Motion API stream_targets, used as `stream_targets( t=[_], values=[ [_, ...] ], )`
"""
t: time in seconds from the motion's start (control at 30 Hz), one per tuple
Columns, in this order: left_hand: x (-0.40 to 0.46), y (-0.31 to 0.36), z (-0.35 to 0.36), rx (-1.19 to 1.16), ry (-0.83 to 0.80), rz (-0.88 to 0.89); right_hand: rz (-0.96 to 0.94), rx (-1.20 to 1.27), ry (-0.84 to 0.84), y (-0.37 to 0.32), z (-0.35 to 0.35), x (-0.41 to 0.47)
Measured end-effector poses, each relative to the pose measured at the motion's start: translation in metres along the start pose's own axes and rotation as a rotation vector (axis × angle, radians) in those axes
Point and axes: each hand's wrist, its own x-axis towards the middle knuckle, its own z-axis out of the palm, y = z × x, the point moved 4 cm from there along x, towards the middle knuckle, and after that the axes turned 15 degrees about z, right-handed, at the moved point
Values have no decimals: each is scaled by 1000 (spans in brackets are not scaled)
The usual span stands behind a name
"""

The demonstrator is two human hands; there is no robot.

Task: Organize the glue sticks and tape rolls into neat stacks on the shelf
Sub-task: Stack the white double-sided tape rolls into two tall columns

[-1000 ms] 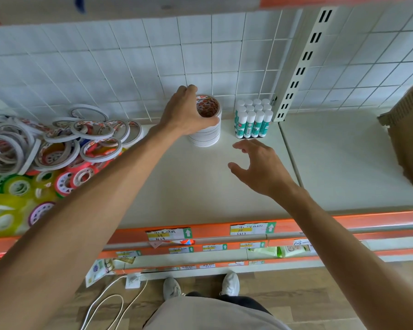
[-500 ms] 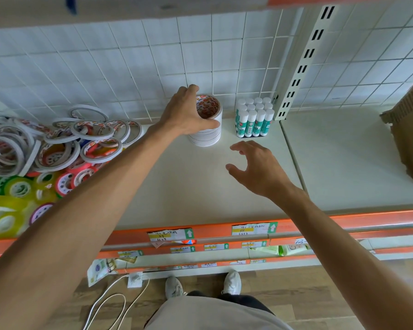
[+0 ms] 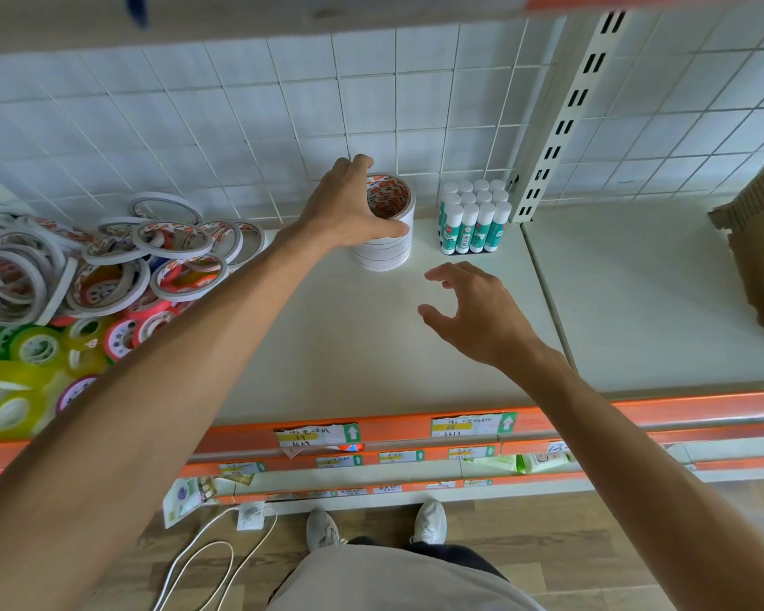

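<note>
A stack of white tape rolls [image 3: 388, 249] stands upright at the back of the cream shelf [image 3: 353, 346]. My left hand [image 3: 349, 209] grips the upper rolls of that stack, thumb in front and fingers behind. Right of the stack, a tight block of green-and-white glue sticks [image 3: 475, 218] stands against the tiled wall. My right hand [image 3: 473, 310] hovers over the shelf in front of the glue sticks, fingers loosely curled and holding nothing. A loose heap of tape rolls [image 3: 107, 266] in white, pink, green and yellow lies at the left.
A slotted metal upright [image 3: 565, 121] rises behind the glue sticks at a seam between shelf panels. A torn cardboard box [image 3: 759, 258] sits at the far right. The orange shelf edge [image 3: 415, 427] carries price labels. A white cable [image 3: 204, 562] lies on the wooden floor.
My left hand stays on the stack of tape rolls. My right hand has shifted slightly left and nearer, its fingers curling a little more.
</note>
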Motion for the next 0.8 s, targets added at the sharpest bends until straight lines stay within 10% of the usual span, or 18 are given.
stream_targets(
  t=[0.8],
  values=[
    [-122,-42,-12,154,-147,29,-112,-25,-40,-46,15,2]
  ],
)
